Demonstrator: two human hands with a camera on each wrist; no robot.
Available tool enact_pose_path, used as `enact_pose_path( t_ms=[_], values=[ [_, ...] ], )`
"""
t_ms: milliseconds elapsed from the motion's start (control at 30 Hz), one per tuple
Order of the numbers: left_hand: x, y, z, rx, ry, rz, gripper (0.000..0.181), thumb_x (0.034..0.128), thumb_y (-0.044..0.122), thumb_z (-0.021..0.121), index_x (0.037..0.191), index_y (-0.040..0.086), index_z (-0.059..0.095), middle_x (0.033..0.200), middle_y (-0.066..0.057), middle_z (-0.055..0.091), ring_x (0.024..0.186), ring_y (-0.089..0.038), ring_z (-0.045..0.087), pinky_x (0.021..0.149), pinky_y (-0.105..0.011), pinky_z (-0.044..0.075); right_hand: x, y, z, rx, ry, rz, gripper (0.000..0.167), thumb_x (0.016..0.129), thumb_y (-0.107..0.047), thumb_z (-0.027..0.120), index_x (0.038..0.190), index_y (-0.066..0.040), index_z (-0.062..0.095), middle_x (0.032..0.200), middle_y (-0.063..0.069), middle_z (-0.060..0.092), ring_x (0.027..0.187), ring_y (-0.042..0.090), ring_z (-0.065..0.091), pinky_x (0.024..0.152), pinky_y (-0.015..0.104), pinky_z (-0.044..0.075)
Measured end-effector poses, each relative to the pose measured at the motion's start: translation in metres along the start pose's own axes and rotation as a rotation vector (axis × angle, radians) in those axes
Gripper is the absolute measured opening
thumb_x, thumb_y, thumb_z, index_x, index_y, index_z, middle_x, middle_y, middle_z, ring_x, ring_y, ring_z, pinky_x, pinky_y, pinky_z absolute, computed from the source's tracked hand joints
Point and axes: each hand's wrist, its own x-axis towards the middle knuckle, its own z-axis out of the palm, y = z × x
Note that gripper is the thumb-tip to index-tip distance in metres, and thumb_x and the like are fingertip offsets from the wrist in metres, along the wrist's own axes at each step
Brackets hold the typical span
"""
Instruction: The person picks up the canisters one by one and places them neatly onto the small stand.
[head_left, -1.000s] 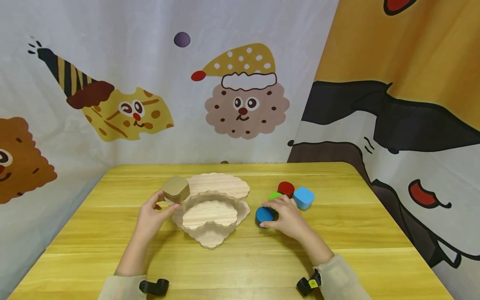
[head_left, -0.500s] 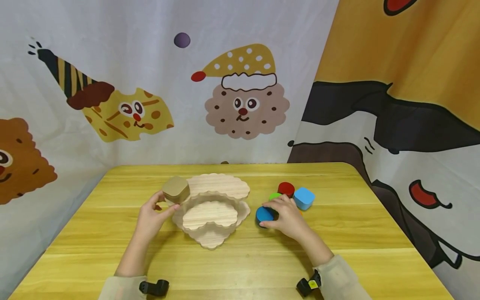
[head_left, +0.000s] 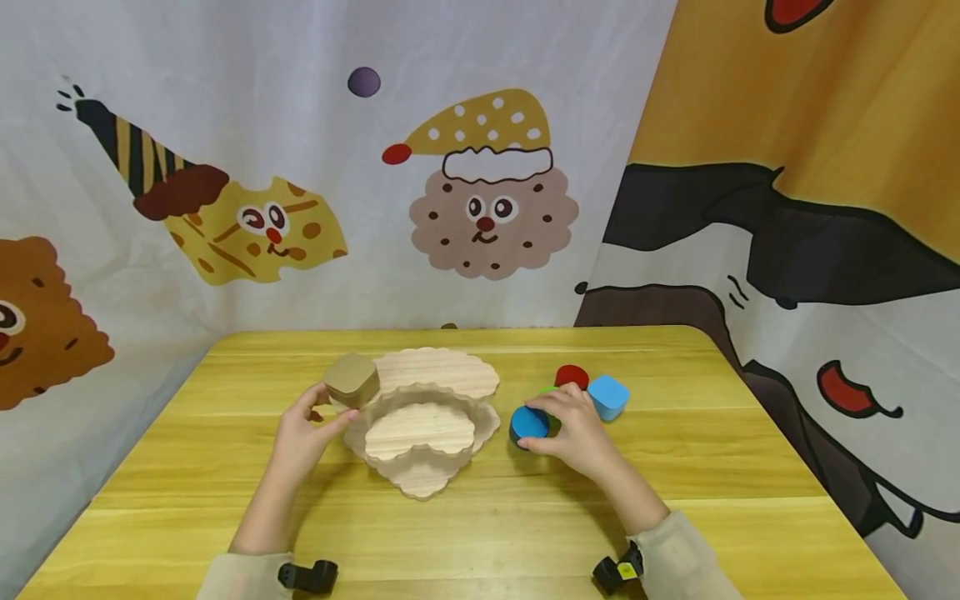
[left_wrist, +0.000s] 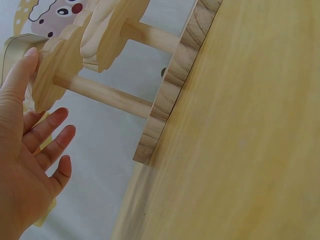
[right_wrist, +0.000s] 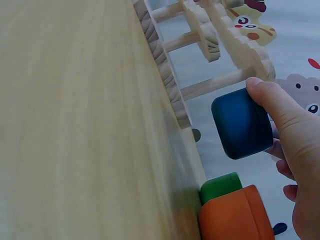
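Note:
My right hand [head_left: 577,429] pinches a dark blue rounded block [head_left: 530,423] between thumb and fingers. In the right wrist view the dark blue block [right_wrist: 242,124] is raised off the table. My left hand [head_left: 303,429] holds a gold rounded block [head_left: 351,377] at the left end of the top tier of a scalloped wooden stand [head_left: 435,367]. In the left wrist view the thumb [left_wrist: 20,75] lies against the gold block [left_wrist: 20,47] and the tier's edge; the other fingers hang loosely bent below.
Beyond the right hand stand a red block [head_left: 572,377], a light blue block [head_left: 608,397] and a mostly hidden green block [head_left: 551,390]. An orange block [right_wrist: 235,215] shows beside the green one in the right wrist view. The wooden stand has lower tiers on pegs [left_wrist: 102,95].
The dark blue block has come slightly up off the table in my right hand. The left hand and the gold block have stayed where they were.

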Motion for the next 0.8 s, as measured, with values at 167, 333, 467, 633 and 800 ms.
enact_pose_path(
  t_ms=[167, 333, 467, 633, 800],
  values=[
    [0.0, -0.001, 0.0, 0.006, 0.006, 0.012, 0.047, 0.0817, 0.022, 0.078, 0.12, 0.002, 0.059, 0.108, -0.013, 0.06, 0.097, -0.025, 0.05, 0.078, -0.036, 0.036, 0.003, -0.005, -0.006, 0.024, 0.049, -0.028, 0.055, 0.061, -0.038, 0.09, 0.104, -0.008, 0.073, 0.102, 0.003, 0.067, 0.094, 0.018, 0.048, 0.079, 0.041, 0.037],
    [0.001, -0.002, 0.001, 0.006, 0.007, 0.006, 0.048, 0.0818, 0.023, 0.078, 0.121, 0.003, 0.059, 0.108, -0.012, 0.06, 0.096, -0.02, 0.049, 0.079, -0.038, 0.037, 0.005, -0.01, -0.012, 0.03, 0.087, -0.056, 0.055, 0.06, -0.037, 0.09, 0.104, -0.009, 0.073, 0.103, 0.003, 0.067, 0.094, 0.019, 0.048, 0.077, 0.039, 0.04],
    [0.001, -0.002, 0.001, 0.001, 0.005, 0.011, 0.049, 0.0821, 0.024, 0.078, 0.121, 0.002, 0.059, 0.108, -0.012, 0.059, 0.097, -0.023, 0.049, 0.079, -0.038, 0.036, 0.007, -0.016, -0.015, 0.035, 0.115, -0.075, 0.055, 0.06, -0.037, 0.091, 0.105, -0.009, 0.073, 0.104, 0.003, 0.067, 0.093, 0.018, 0.048, 0.075, 0.037, 0.041],
    [0.001, -0.002, 0.001, 0.0, 0.011, 0.038, 0.048, 0.0819, 0.021, 0.078, 0.121, 0.001, 0.059, 0.106, -0.012, 0.06, 0.098, -0.027, 0.051, 0.078, -0.033, 0.036, 0.01, -0.023, -0.021, 0.053, 0.118, -0.067, 0.056, 0.061, -0.038, 0.09, 0.107, -0.009, 0.072, 0.106, 0.001, 0.066, 0.094, 0.017, 0.046, 0.076, 0.036, 0.04],
    [0.0, -0.001, 0.001, 0.009, 0.013, 0.038, 0.048, 0.0826, 0.021, 0.077, 0.122, 0.0, 0.058, 0.106, -0.014, 0.06, 0.097, -0.028, 0.05, 0.077, -0.031, 0.036, 0.013, -0.03, -0.026, 0.057, 0.119, -0.053, 0.057, 0.062, -0.038, 0.09, 0.107, -0.009, 0.072, 0.105, 0.0, 0.065, 0.092, 0.016, 0.045, 0.076, 0.037, 0.039]
  ],
)
